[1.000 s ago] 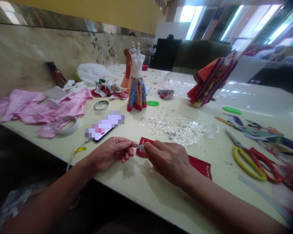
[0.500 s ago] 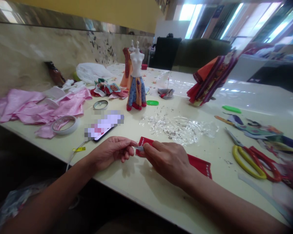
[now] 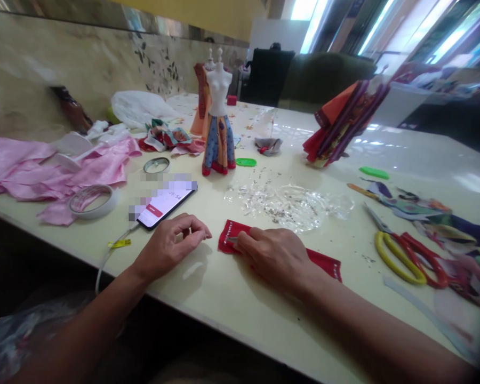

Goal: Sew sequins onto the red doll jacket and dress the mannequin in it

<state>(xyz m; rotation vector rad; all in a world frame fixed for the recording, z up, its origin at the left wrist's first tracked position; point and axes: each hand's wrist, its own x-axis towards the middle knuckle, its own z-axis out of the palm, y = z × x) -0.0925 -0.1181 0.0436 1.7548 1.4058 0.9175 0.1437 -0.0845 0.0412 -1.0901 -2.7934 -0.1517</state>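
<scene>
A red cloth strip (image 3: 324, 261) with small studs along its ends lies on the cream table (image 3: 232, 304) in front of me. My right hand (image 3: 274, 256) rests on its left end, fingertips pinched on a small grey strip (image 3: 232, 240) and pressing it to the cloth. Just left of the cloth, my left hand (image 3: 170, 244) sits on the table with fingers curled in. What they hold, if anything, is hidden. The two hands are a short gap apart.
A phone (image 3: 166, 201) on a cable lies beyond my left hand, beside a tape roll (image 3: 92, 200) and pink fabric (image 3: 44, 170). A dressed doll mannequin (image 3: 218, 128) stands mid-table behind clear plastic with beads (image 3: 292, 205). Scissors (image 3: 404, 258) and fabric scraps (image 3: 444, 218) lie right.
My left hand let go of the grey strip and drew back to the left. My right hand lowered the strip onto the red cloth's end. The view shifted slightly.
</scene>
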